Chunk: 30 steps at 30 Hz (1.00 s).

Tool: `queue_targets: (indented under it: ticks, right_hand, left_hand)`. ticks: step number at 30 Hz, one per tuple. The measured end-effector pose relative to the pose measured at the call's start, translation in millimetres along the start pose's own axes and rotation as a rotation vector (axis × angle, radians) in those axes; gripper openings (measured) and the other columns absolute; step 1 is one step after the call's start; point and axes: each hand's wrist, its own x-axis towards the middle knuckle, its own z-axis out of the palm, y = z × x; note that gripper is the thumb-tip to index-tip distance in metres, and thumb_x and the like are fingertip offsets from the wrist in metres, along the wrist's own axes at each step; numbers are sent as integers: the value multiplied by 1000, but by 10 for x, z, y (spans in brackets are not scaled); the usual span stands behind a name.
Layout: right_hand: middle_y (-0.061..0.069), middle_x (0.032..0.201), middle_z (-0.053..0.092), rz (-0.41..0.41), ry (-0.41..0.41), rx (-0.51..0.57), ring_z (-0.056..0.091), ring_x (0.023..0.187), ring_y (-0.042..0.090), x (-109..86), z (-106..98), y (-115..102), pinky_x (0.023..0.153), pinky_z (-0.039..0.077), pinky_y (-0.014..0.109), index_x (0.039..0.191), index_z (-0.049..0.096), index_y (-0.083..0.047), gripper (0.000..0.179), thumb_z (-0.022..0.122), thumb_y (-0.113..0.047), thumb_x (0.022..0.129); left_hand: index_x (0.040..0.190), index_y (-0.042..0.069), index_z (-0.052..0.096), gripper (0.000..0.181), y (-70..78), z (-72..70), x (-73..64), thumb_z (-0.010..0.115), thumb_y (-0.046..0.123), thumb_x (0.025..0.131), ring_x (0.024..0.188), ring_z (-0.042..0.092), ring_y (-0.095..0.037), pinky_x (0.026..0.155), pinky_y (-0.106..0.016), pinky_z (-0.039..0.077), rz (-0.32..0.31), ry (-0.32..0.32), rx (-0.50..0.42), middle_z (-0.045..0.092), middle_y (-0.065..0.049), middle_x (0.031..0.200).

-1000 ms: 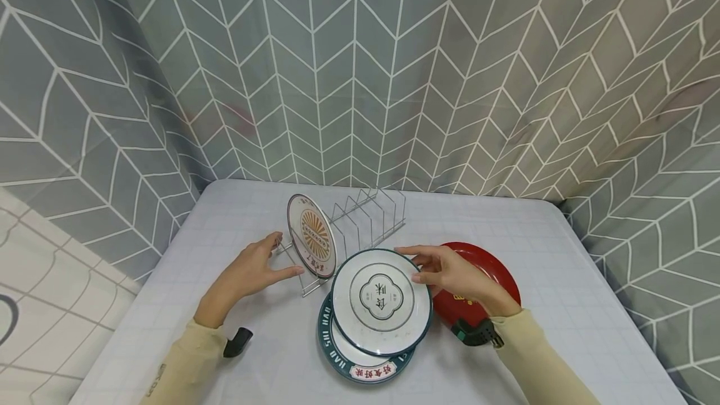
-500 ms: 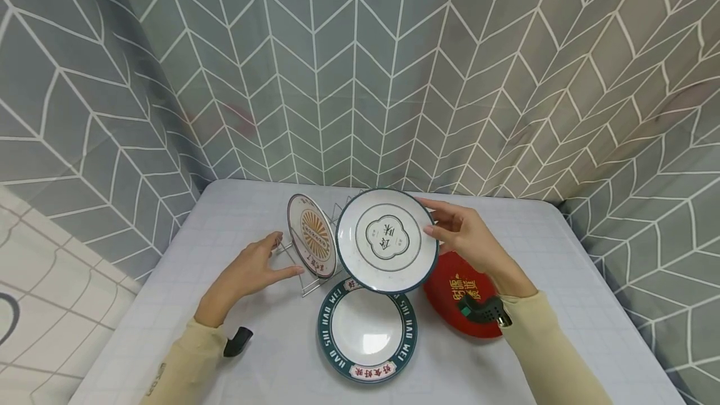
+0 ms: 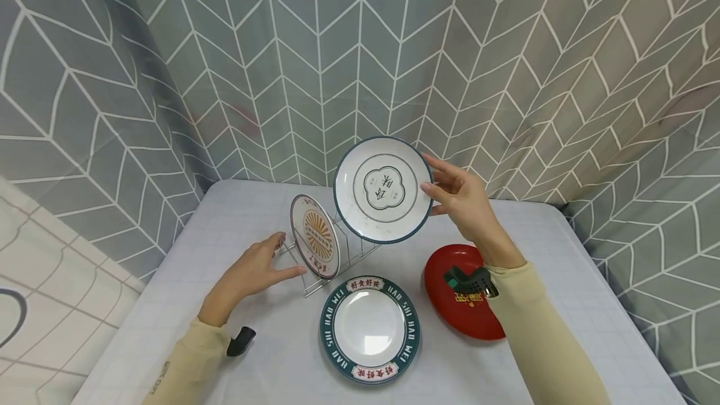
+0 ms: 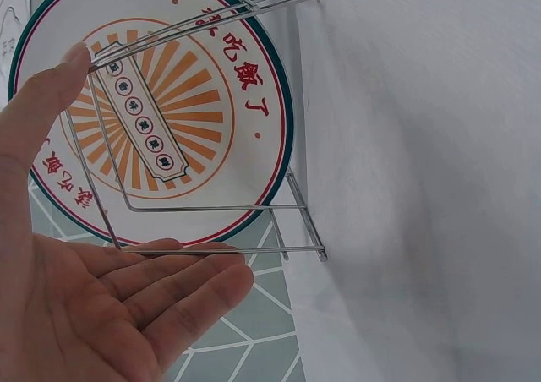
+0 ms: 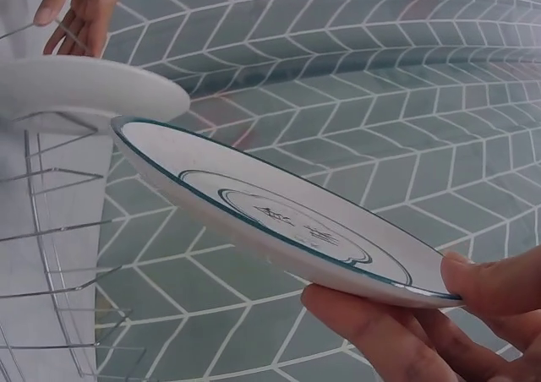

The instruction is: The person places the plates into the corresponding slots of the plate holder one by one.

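Note:
My right hand [image 3: 467,205] pinches the right edge of a white plate [image 3: 382,189] with a blue-green rim, thumb on its face and fingers behind. The plate is held up, tilted, above the wire dish rack [image 3: 360,259], hiding much of it in the head view. In the right wrist view the rack's wires [image 5: 51,234] lie below left of the plate. My left hand [image 3: 250,277] holds the rack's near end, thumb on one wire corner and fingers along the other side. A plate with an orange sunburst [image 4: 161,111] stands in the rack beside it.
A plate with a dark green lettered rim [image 3: 332,327] lies on the white table in front of the rack. To its right lies a red plate [image 3: 441,292], partly covered by the right wrist's camera. A patterned curtain [image 3: 478,80] rises behind the table.
My right hand has lifted the white plate off the green-rimmed plate, carrying it up and away toward the rack and tilting it. The left hand has stayed at the rack.

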Motion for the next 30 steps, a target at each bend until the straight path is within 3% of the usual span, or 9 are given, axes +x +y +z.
queue_targets:
  ticks: [6,15,22,30]
  right_hand:
    - [28,125,60,-1,22,-55,67,84,11,120,98,56,62,61,30,146,47,-11,54,60,1,94]
    - [22,122,61,-3,-7,-187,65,93,30,293,428,165,59,59,27,144,50,-17,52,62,-5,95]
    - [20,118,63,-39,-20,-275,66,86,29,284,709,288,60,60,31,143,53,-16,50,63,-6,95]
    - [21,112,64,-79,-30,-279,66,81,31,233,968,424,57,60,30,142,54,-13,50,64,-4,93]
  left_hand:
    - [144,-11,35,104,-19,9,1,71,62,79,127,52,-46,104,-60,44,10,-1,-16,53,-32,136]
    - [145,-10,35,106,-14,10,6,71,64,78,126,53,-45,102,-58,45,5,0,-12,52,-32,137]
    - [145,-10,34,108,-16,22,17,71,65,77,126,54,-43,103,-57,46,-2,-2,-8,52,-31,138]
    - [145,-10,34,108,-14,9,8,71,66,77,126,54,-44,103,-58,45,-16,-7,-10,54,-31,136]
